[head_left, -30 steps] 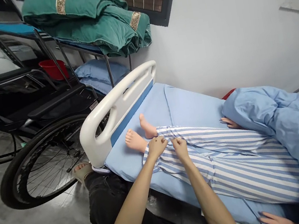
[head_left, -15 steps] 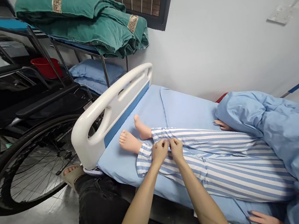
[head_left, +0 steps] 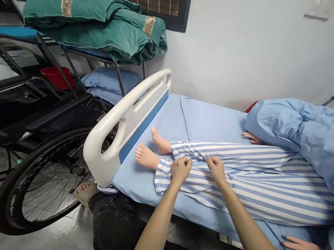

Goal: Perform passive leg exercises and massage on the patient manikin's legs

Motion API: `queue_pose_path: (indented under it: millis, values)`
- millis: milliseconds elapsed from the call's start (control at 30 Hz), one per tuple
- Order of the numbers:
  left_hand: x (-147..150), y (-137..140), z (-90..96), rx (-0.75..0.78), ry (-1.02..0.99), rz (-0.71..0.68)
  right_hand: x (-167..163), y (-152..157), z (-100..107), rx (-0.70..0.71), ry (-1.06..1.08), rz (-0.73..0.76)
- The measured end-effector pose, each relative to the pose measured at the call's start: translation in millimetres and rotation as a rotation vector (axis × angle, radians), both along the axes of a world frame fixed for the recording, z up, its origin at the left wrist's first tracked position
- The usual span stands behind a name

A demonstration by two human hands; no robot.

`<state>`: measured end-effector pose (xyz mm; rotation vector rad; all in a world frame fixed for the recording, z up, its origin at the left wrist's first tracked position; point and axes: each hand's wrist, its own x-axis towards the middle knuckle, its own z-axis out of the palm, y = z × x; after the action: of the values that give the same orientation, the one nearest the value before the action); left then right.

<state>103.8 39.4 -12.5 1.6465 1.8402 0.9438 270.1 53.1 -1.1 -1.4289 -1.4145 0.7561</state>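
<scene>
Blue-and-white striped trousers (head_left: 268,187) cover the legs of a manikin-like figure lying on the bed. Both my hands are on the lower part of them, a short gap apart. My left hand (head_left: 181,170) is closed on the cloth near the ankle of the closer leg. Farther up the shin, my right hand (head_left: 216,168) is curled, its fingertips pinching the striped cloth along the gap between the legs. Two bare feet, a nearer foot (head_left: 146,157) and a farther foot (head_left: 160,141), stick out of the cuffs, toes up.
A white bed end board (head_left: 127,112) rises beyond the feet. Blue bedding (head_left: 322,142) covers the figure's upper body, with a manikin hand (head_left: 253,138) showing at its edge. Left stands a wheelchair (head_left: 47,169). Behind it, a green quilt (head_left: 96,22) lies piled on a frame.
My right hand has moved right, up the leg, away from my left hand, and a gap has opened between them. The view has shifted slightly. My left hand stays near the ankle.
</scene>
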Motion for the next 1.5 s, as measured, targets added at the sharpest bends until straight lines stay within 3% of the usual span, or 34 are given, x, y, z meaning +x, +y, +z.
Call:
queue_pose_path:
  millis: [200, 300, 400, 500, 600, 800, 1100, 1300, 1500]
  values:
    - [17.4, 10.9, 13.7, 0.003, -0.095, 0.048, -4.9, 2.4, -14.2, -0.064, -0.088, 0.078]
    - [39.9, 18.7, 23.5, 0.06, -0.25, -0.002, -1.3, 2.6, -12.7, -0.045, 0.029, 0.017]
    - [61.7, 16.4, 23.4, 0.017, -0.383, 0.019, 6.5, 0.9, -13.0, -0.04, 0.17, -0.056]
    - [73.6, 6.9, 15.9, -0.047, -0.302, -0.007, 10.0, -0.9, -15.1, -0.037, 0.256, -0.083]
    - [74.7, 0.0, 10.2, -0.065, -0.176, -0.053, 9.2, -1.9, -17.6, -0.027, 0.273, -0.078]
    - [70.2, 0.7, 8.6, -0.042, -0.146, -0.102, 13.3, -5.8, -16.8, -0.062, 0.255, -0.042]
    - [73.8, -3.3, -0.8, 0.017, -0.095, -0.088, 68.6, -21.3, 0.6, -0.011, 0.172, -0.133]
    - [72.3, -3.0, 2.9, -0.009, -0.114, -0.082, 63.0, -28.4, -20.0, -0.046, -0.053, -0.157]
    - [86.3, -0.2, 18.2, -0.044, -0.317, -0.074, 60.7, -28.4, -22.5, -0.007, -0.035, -0.218]
